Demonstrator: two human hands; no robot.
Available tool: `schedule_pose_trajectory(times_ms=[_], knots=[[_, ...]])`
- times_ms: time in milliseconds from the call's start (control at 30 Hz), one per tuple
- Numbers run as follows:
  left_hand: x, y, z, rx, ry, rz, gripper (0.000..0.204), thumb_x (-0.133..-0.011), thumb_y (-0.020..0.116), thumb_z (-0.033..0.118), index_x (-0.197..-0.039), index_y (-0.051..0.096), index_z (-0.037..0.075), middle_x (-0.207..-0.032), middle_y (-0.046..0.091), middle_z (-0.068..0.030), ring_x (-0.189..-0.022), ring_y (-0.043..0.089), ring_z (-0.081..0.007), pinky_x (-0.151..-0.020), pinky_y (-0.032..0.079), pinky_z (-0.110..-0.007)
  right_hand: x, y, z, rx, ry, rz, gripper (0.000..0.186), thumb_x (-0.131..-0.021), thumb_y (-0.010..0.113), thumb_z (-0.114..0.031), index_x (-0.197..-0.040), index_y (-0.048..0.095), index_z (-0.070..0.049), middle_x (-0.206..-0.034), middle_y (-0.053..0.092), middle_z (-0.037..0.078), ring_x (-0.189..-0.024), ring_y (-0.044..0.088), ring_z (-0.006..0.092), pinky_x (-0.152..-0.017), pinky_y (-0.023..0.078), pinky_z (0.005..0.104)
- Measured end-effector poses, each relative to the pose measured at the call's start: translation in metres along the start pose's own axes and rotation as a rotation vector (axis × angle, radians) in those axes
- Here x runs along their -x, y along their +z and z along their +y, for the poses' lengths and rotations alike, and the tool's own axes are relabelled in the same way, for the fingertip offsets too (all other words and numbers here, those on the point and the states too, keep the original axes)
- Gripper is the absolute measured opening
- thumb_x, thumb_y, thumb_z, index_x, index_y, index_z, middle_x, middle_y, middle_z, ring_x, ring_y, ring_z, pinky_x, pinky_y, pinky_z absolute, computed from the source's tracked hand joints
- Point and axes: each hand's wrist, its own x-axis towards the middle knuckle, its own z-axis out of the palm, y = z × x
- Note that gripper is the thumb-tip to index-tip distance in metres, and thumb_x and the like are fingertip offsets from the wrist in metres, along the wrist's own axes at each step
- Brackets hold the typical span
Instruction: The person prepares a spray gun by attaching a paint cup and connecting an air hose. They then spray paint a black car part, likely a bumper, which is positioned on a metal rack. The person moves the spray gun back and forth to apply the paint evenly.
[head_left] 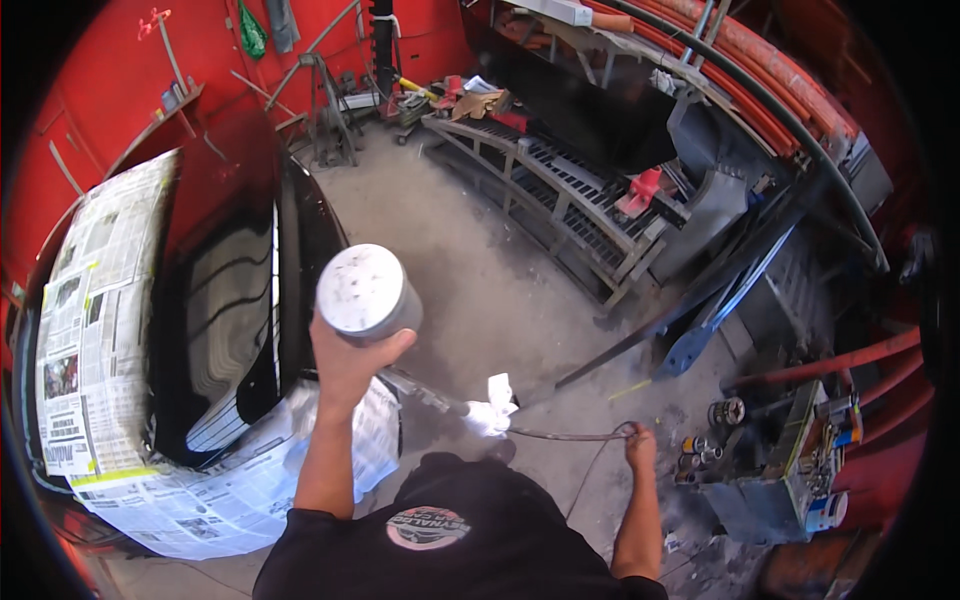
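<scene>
One fisheye view looks down from head height, the wearer's torso (480, 545) close at lower centre. It faces across the floor (455, 255) toward the farther red wall (115, 70), upper left.

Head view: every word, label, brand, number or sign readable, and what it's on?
Black shirt: round emblem with lettering; wording withheld.
Newspaper sheets: larger lettering plus body print, the latter too small to read; wording withheld.
Blue-and-white tub: any print too small to read.
White-topped cup in the left hand: dark specks, no visible lettering.
</scene>
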Motion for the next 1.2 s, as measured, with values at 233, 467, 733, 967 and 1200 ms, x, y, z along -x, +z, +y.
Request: schedule_pose_trajectory(times_ms=[233,467,733,967,1200], knots=[[-0.046,0.047,-0.017,-0.059,-0.025,0.041,0.082,-0.066,0.098,0.009,-0.136,0.057,-0.004,-0.123,0.069,-0.0101,-0.111,0.067,-0.0189,-0.099,0.054,-0.036,-0.077,0.035,-0.072,-0.108,-0.017,-0.195,0.039,-0.089,0.07,-0.014,-0.128,0.069,-0.014,-0.116,0.069,0.025,-0.111,0.066,0.0446,-0.095,0.054,0.0514],[-0.124,0.1,-0.069,-0.094,-0.009,-0.061,0.081,-0.066,0.097,0.009,-0.136,0.059,-0.005,-0.123,0.069,-0.0098,-0.112,0.066,-0.0203,-0.102,0.052,-0.037,-0.097,0.097,-0.044,-0.105,-0.041,-0.199,0.042,-0.096,0.069,-0.022,-0.134,0.063,-0.008,-0.114,0.07,0.028,-0.106,0.067,0.0464,-0.091,0.056,0.0526],[-0.246,0.166,-0.134,0.014,-0.006,-0.33,0.078,-0.064,0.098,0.003,-0.132,0.062,-0.006,-0.12,0.072,-0.0106,-0.106,0.07,-0.0208,-0.097,0.056,-0.037,-0.089,0.105,-0.118,-0.138,0.279,-0.242,0.047,-0.094,0.065,-0.015,-0.141,0.061,-0.01,-0.139,0.057,0.034,-0.124,0.06,0.0509,-0.106,0.051,0.0535],[-0.313,0.195,-0.154,0.019,0.015,-0.524,0.075,-0.062,0.099,0.001,-0.128,0.064,-0.004,-0.114,0.074,-0.0097,-0.104,0.071,-0.0204,-0.093,0.059,-0.035,-0.118,0.068,-0.14,-0.505,0.457,0.383,0.053,-0.095,0.073,-0.013,-0.145,0.058,-0.002,-0.137,0.063,0.023,-0.127,0.061,0.0326,-0.107,0.049,0.0416],[-0.324,0.208,-0.194,-0.046,0.016,-0.535,0.079,-0.058,0.102,0.003,-0.128,0.065,-0.003,-0.115,0.073,-0.008,-0.103,0.07,-0.0174,-0.09,0.059,-0.032,-0.206,-0.135,-0.198,-0.853,0.265,0.807,0.065,-0.101,0.072,-0.017,-0.155,0.042,0.0,-0.14,0.062,0.012,-0.128,0.057,0.0212,-0.113,0.042,0.0352]])
